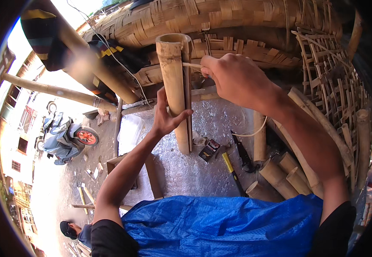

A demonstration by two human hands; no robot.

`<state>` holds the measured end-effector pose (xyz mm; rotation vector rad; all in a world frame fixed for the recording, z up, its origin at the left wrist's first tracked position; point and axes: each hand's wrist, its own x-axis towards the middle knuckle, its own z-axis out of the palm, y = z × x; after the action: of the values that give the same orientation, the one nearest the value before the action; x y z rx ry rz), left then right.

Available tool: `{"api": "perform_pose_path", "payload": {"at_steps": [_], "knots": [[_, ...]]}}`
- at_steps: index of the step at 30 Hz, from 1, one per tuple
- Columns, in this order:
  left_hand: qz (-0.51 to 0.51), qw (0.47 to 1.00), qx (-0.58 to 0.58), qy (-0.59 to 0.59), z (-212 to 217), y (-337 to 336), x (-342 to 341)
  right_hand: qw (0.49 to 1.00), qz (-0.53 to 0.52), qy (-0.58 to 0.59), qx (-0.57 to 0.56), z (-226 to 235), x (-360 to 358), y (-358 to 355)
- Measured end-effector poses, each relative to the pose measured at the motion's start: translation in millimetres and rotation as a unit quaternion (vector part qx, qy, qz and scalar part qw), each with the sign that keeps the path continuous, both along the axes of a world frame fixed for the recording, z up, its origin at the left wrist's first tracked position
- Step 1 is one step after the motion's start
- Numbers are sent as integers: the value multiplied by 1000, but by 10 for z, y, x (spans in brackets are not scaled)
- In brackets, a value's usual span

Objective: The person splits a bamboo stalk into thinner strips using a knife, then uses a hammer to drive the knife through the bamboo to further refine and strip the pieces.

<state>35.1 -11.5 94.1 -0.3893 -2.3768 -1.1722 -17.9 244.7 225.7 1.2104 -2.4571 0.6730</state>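
Observation:
A tall bamboo tube (174,96) with a lengthwise slit down its right side stands in front of me, its open end up. My left hand (167,119) grips it from the left at mid-height, thumb across the front. Near the top of the slit, my right hand (238,80) is closed on a thin pale strip (193,65) whose other end meets the tube's edge. The fingertips of my right hand are partly hidden behind it. Another thin pale strand (254,134) curves below my right forearm; I cannot tell whether it is the same piece.
Near the tube's foot lie a small dark box (209,150), a hammer (233,173) with a yellow-black handle, and a black knife (242,153). Cut bamboo pieces (280,180) crowd the right. A cardboard box (155,177) sits left; blue tarp (220,225) covers my lap. Another person (72,231) is lower left.

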Motion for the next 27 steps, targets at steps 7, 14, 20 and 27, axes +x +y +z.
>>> {"api": "perform_pose_path", "payload": {"at_steps": [7, 14, 20, 27], "knots": [[41, 994, 98, -13, 468, 175, 78, 982, 91, -131, -101, -167, 228, -246], [-63, 984, 124, -108, 566, -169, 30, 891, 57, -445, -63, -453, 0, 169], [57, 996, 64, -20, 469, -255, -131, 805, -88, -492, 320, -2811, 77, 568], [48, 998, 50, 8, 534, -293, -255, 845, -158, -351, 372, -3530, 472, 549]]}}
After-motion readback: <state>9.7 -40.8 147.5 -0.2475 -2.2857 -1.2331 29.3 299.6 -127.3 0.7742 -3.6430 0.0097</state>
